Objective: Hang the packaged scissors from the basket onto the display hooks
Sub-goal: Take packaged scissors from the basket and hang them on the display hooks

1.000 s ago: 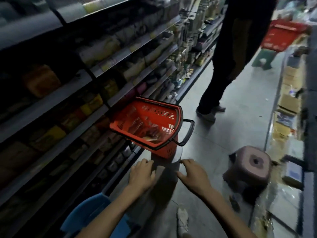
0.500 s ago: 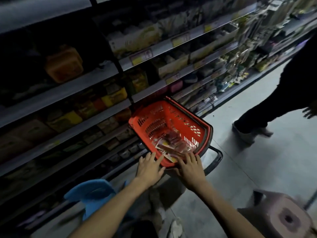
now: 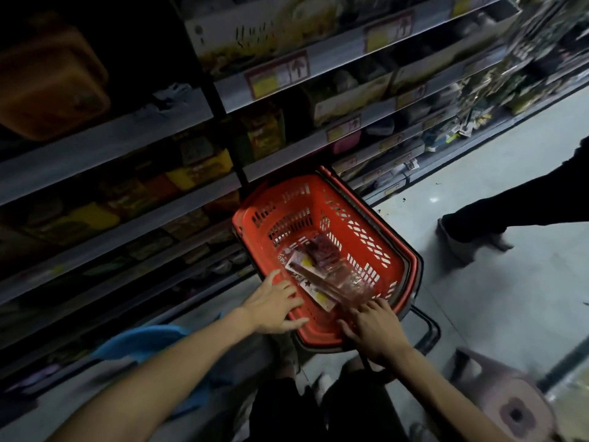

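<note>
You have the red slotted basket (image 3: 376,250) mid-frame; the packaged scissors (image 3: 307,277) lie flat, overlapping, on its bottom toward the lower edge.

No word or number can be read. An upward arrow is printed dark on a price label (image 3: 277,74) fixed to a shelf edge, beside a yellow field whose print is blurred. The same arrow is seen on a second label (image 3: 389,29) farther right along that edge, and on a third label (image 3: 344,129) one shelf lower. Dark lettering on a pale box (image 3: 255,36) is too smeared to be read. Print on the card package (image 3: 310,283) in the basket (image 3: 318,193) is likewise illegible.
</note>
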Available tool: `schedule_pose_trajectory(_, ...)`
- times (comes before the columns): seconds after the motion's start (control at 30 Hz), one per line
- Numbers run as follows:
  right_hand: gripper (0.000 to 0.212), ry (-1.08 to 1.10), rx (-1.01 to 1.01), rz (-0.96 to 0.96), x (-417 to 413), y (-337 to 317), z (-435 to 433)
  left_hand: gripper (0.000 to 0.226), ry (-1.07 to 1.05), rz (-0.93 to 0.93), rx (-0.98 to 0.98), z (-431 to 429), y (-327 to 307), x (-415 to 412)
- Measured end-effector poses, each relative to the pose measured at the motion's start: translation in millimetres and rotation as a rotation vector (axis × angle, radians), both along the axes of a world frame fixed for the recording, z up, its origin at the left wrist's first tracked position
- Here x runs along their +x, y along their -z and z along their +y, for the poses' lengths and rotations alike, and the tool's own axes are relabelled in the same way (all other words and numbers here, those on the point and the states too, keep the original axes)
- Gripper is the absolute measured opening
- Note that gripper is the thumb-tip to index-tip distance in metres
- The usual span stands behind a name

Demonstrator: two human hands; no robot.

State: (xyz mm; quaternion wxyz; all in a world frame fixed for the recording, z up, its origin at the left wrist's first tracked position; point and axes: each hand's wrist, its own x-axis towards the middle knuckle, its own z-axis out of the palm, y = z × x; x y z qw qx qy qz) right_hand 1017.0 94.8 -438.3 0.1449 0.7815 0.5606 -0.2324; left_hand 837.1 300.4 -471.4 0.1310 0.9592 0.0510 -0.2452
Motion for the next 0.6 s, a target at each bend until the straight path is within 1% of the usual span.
schedule_pose_trajectory(0.07,0.048,0.009,-0.057,0.031,11,5,16,0.061,-0.028,-0.058,-0.017,3,7,7)
schedule_pose_trajectory(0.13,0.035,0.012,-0.107,0.066,21,14,36,0.048,-0.123,-0.098,-0.054,4,12,13)
schedule_pose_trajectory(0.17,0.033,0.005,-0.138,0.082,28,22,47,0.044,-0.182,-0.117,-0.075,4,17,14)
schedule_pose_trajectory(0.23,0.034,-0.035,-0.194,0.095,39,40,70,0.039,-0.29,-0.149,-0.072,2,26,17)
schedule_pose_trajectory(0.3,0.039,-0.042,-0.25,0.121,51,61,90,0.036,-0.453,-0.161,-0.043,2,31,20)
schedule_pose_trajectory(0.37,0.041,-0.04,-0.257,0.14,61,88,112,0.033,-0.636,-0.147,0.011,5,35,27)
schedule_pose_trajectory(0.4,0.041,-0.036,-0.254,0.15,65,99,120,0.034,-0.693,-0.121,0.039,6,36,31)
schedule_pose_trajectory(0.5,0.042,-0.004,-0.214,0.152,75,135,140,0.037,-0.734,-0.05,0.14,4,42,41)
schedule_pose_trajectory(0.6,0.065,-0.008,-0.115,0.102,79,180,153,0.037,-0.725,-0.051,0.166,2,50,43)
